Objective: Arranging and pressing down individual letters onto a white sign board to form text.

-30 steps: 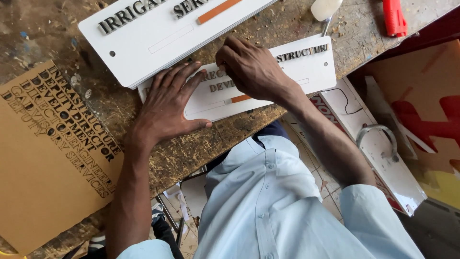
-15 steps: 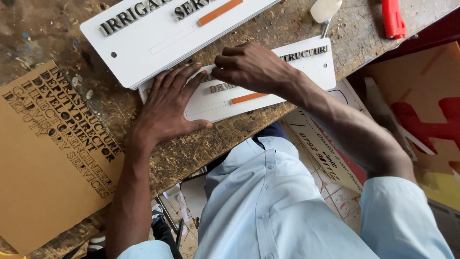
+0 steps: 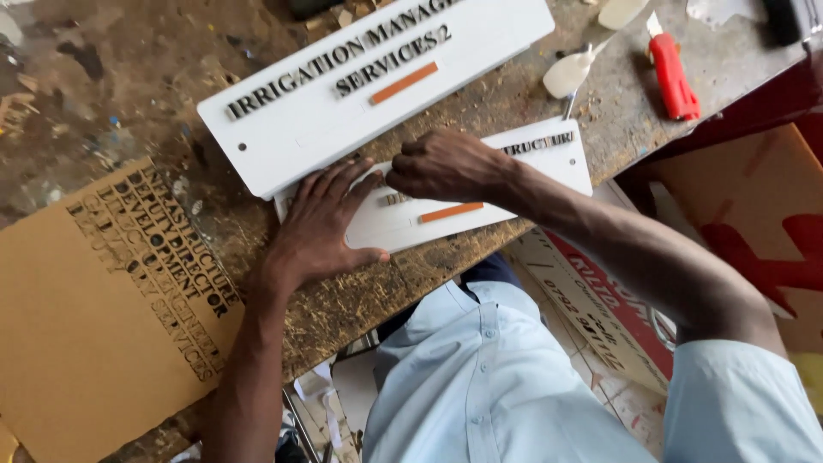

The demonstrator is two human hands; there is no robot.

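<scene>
Scarred, paint-stained wood makes up the counter (image 3: 111, 77), which carries everything in view. Largest on it is a brown cut-out sheet (image 3: 103, 317) at the left, its punched letter shapes lying flat and apart from the hands. Above the middle lies a long white sign (image 3: 369, 86) with dark raised lettering and an orange strip, its lower edge overlapping a smaller white sign (image 3: 506, 184) that sits at the counter's near edge, just in front of the person's body. The left hand (image 3: 321, 227) is spread wide and flat on this smaller sign's left end, apparently pressing it down so it cannot slide. The right hand (image 3: 446, 163) is curled narrow over the sign's middle, fingertips bunched against its lettering as though seating or adjusting a small letter; whether it pinches anything I cannot tell. A red utility knife (image 3: 671, 75) lies well apart at the upper right, beside a white spoon-shaped tool (image 3: 570, 73).
</scene>
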